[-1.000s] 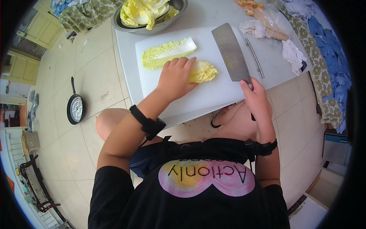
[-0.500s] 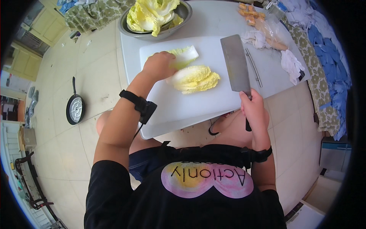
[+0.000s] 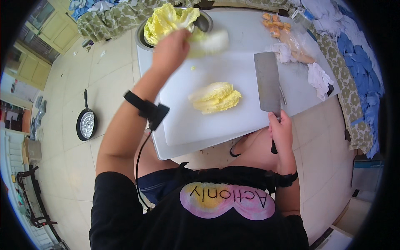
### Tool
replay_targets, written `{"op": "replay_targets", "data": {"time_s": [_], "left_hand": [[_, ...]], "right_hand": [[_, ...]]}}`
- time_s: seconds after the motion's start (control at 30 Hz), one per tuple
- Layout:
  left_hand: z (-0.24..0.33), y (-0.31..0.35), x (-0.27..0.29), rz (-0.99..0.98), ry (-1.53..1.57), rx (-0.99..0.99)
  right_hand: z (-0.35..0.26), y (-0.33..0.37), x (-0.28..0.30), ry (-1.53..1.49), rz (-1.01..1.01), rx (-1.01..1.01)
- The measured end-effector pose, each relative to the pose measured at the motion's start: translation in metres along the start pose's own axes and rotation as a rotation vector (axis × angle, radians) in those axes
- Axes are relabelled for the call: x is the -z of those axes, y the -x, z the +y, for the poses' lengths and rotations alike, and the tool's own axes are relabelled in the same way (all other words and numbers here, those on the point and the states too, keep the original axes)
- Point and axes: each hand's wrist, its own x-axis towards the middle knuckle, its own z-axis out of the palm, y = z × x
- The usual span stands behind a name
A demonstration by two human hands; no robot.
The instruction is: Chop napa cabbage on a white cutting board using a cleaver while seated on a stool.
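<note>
Fingers of the left hand point(image 3: 171, 48) curl together, clamped on the leafy end of a cabbage leaf point(image 3: 213, 43), whose pale stem end points off to the right. Both hand and leaf are blurred, so the exact placing of each fingertip cannot be told. The leaf is over the far edge of the white cutting board point(image 3: 187, 131), just beside the metal bowl point(image 3: 204, 22); whether it touches the bowl is unclear. Yellow-green leaves point(image 3: 173, 21) are heaped in the bowl.

On the right, the fingers of the right hand point(image 3: 282, 131) are wrapped around the dark handle of a cleaver point(image 3: 268, 79), thumb pressed up near the blade, which points away from the person beside the board's right edge. A metal bar point(image 3: 283, 97) shows partly behind the blade.

Near the middle of the board lies a cabbage piece point(image 3: 216, 98), pale and yellow, apart from both hands. One small green scrap point(image 3: 193, 67) sits farther up the board. Toward the table's right side are a clear plastic bag point(image 3: 294, 41) and a crumpled white cloth point(image 3: 318, 78)
</note>
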Motion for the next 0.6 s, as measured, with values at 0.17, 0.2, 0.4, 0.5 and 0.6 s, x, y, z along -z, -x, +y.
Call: {"op": "replay_targets", "data": {"time_s": [0.17, 0.2, 0.4, 0.5, 0.6], "left_hand": [[-0.045, -0.066, 0.023, 0.143, -0.154, 0.066], [-0.038, -0.062, 0.015, 0.131, -0.144, 0.060], [0.057, 0.070, -0.019, -0.535, 0.079, -0.001], [0.076, 0.109, -0.028, -0.551, 0.048, 0.013], [0.082, 0.121, -0.037, -0.435, 0.071, 0.085]], "right_hand": [[-0.016, 0.004, -0.002, -0.066, -0.065, -0.034], [-0.022, 0.006, -0.002, -0.098, -0.060, -0.051], [-0.028, 0.009, -0.006, -0.189, -0.201, -0.096], [-0.024, 0.002, -0.014, -0.243, -0.250, -0.086], [-0.029, 0.000, -0.019, -0.117, -0.281, -0.108]]}}
